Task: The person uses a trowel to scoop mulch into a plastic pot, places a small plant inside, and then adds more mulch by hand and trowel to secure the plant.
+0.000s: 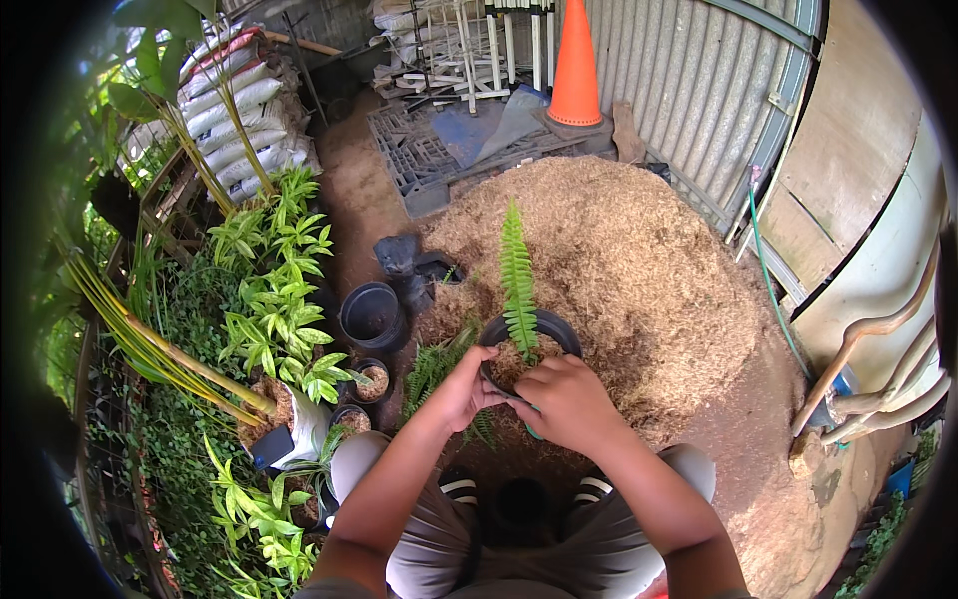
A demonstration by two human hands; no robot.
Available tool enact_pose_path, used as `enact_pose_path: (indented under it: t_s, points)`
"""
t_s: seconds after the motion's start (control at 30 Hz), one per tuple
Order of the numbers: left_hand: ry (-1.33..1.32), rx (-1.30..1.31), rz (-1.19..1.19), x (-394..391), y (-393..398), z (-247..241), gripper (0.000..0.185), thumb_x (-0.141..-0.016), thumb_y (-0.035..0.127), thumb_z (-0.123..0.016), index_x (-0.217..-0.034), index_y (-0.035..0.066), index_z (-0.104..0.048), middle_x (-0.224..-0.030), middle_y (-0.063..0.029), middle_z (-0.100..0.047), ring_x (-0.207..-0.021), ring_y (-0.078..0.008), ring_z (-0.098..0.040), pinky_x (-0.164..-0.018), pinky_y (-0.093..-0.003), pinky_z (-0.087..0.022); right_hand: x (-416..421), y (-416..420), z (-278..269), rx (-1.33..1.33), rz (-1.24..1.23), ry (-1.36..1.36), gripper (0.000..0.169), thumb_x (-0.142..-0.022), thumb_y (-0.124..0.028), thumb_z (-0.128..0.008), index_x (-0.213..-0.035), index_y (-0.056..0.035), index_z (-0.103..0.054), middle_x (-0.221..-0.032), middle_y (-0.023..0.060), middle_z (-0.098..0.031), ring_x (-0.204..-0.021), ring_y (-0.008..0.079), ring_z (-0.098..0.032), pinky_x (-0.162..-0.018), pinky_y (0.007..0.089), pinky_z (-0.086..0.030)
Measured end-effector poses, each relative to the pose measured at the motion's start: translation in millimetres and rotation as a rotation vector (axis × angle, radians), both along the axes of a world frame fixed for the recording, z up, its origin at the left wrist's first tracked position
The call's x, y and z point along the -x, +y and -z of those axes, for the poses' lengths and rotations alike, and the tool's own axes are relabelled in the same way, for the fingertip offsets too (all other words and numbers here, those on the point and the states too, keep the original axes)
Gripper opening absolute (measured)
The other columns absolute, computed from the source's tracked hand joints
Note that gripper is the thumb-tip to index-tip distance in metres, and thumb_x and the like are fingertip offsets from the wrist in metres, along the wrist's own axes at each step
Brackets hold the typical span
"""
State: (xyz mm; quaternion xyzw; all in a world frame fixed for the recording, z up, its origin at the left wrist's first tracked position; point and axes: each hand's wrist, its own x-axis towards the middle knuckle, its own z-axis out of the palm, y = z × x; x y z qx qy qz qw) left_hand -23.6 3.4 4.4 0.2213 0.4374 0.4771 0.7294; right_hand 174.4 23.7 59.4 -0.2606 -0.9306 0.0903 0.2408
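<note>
A round black plastic plant pot [557, 326] is held up in front of me, filled partly with brown fibrous potting material [516, 359]. One green fern frond [516, 277] stands upright in it. My left hand [469, 385] grips the pot's left rim, thumb on top and fingers below. Over the near right rim lies my right hand [565, 400], its fingers bent onto the fill by the frond's base; whether it pinches anything is hidden. Loose fern fronds [434, 374] lie on the ground left of the pot, partly behind my left forearm.
A large heap of shredded fibre [629, 269] rises beyond the pot. To the left stand an empty black pot [372, 314], small filled pots [372, 382] and leafy plants [277, 314]. Farther off are an orange traffic cone [575, 75], a black plastic pallet [412, 150] and stacked sacks [243, 120].
</note>
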Motion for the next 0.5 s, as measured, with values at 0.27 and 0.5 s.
enact_pose_path:
  t_s: [0.27, 0.5]
  points:
    - [0.1, 0.003, 0.168, 28, 2, 5, 0.054, -0.097, 0.04, -0.055, -0.14, 0.008, -0.048, -0.128, -0.0088, -0.064, -0.11, -0.0218, -0.065, -0.096, -0.0413, -0.052, 3, -10, 6, -0.014, -0.067, -0.004, 0.024, -0.08, -0.029, -0.077, -0.073, -0.0113, -0.062, -0.073, 0.002, -0.061, -0.08, 0.0218, -0.061, -0.074, 0.0367, -0.047]
    - [0.005, -0.008, 0.202, 27, -6, -37, 0.059, -0.096, 0.041, -0.055, -0.141, 0.004, -0.048, -0.125, -0.0098, -0.066, -0.11, -0.0242, -0.066, -0.097, -0.0433, -0.053, -1, -15, -12, -0.086, -0.044, 0.003, 0.026, -0.079, -0.033, -0.078, -0.073, -0.0124, -0.062, -0.073, -0.0003, -0.061, -0.08, 0.0198, -0.06, -0.076, 0.0361, -0.046]
